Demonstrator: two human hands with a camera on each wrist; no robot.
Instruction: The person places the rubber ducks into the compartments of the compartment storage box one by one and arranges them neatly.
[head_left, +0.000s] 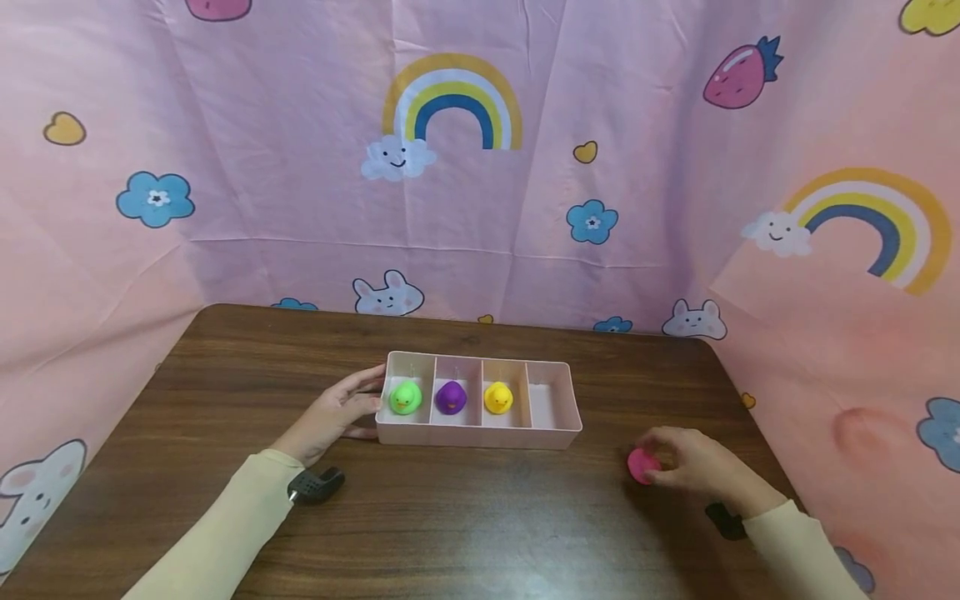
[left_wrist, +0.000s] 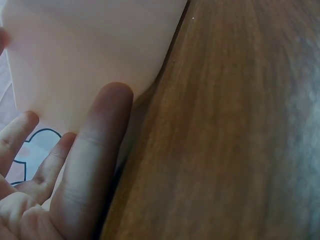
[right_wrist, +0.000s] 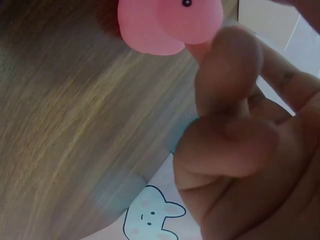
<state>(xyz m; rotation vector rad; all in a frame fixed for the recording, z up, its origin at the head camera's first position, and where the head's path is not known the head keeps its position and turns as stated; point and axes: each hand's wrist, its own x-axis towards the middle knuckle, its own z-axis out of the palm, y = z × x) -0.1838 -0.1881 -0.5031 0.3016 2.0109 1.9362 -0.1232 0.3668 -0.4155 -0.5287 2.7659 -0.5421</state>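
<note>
A pale pink box [head_left: 480,437] with a row of compartments stands on the table. A green toy duck [head_left: 406,397], a purple duck [head_left: 452,397] and a yellow duck [head_left: 498,397] sit one each in the left three compartments; the rightmost one holds nothing. At the box's left end, my left hand [head_left: 333,417] rests its fingertips against the end wall [left_wrist: 95,50], fingers fairly straight. To the right of the box, my right hand [head_left: 697,468] pinches a pink toy duck [head_left: 641,467] between thumb and fingers, low over the table. The right wrist view shows the pink duck's dark eye.
The dark wood-grain table [head_left: 480,525] has rounded far corners. A pink patterned cloth [head_left: 300,150] hangs behind it and along its sides. Black wrist-worn devices, one on the left wrist [head_left: 317,485] and one on the right [head_left: 725,521], stick out under the sleeves.
</note>
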